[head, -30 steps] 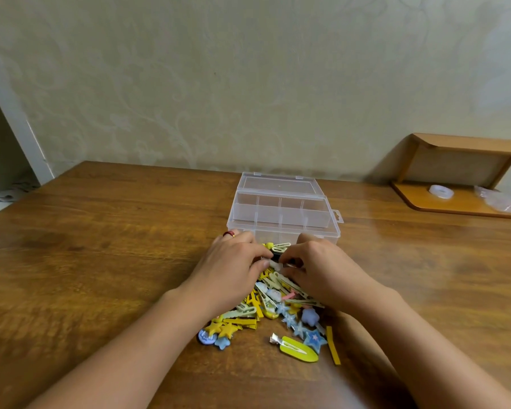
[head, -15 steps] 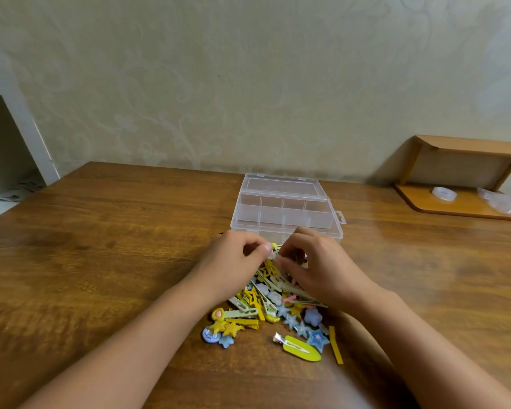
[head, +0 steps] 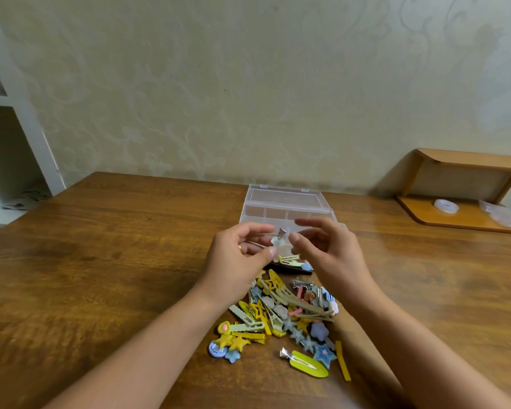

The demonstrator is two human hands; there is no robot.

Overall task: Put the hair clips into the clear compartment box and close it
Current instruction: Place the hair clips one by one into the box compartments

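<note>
Head view, the only one. Both hands are up off the pile now; half a second ago they were down in it, fingertips together at its far edge, just short of the box. So a pick has just happened.

Left hand [head: 236, 255] pinches one pale clip [head: 279, 242], whitish with a metal tip sticking up, between thumb and fingers, raised above the pile. Right hand [head: 328, 246] is just beside it, fingers loosely curved toward the clip. Whether its fingertip actually touches the clip I can't tell; it looks to be holding nothing on its own.

Clear compartment box [head: 286, 208] sits on the wooden table [head: 101, 261] directly behind the hands, lid folded back flat, dividers visible. The compartments that show look empty; the near row is hidden by the hands.

Pile of hair clips [head: 281, 314] lies between the forearms: yellow stars, blue stars, green snap clips, all overlapping. A yellow-green clip [head: 307, 363] lies alone at the near edge, and a dark flat piece [head: 289, 268] sits at the far edge under some clips.

Judgement: first clip in hand, placing not yet done, nearly the whole pile left. Next is a short carry forward and a drop into a compartment. Clips are tangled, so a neighbour may snag.
</note>
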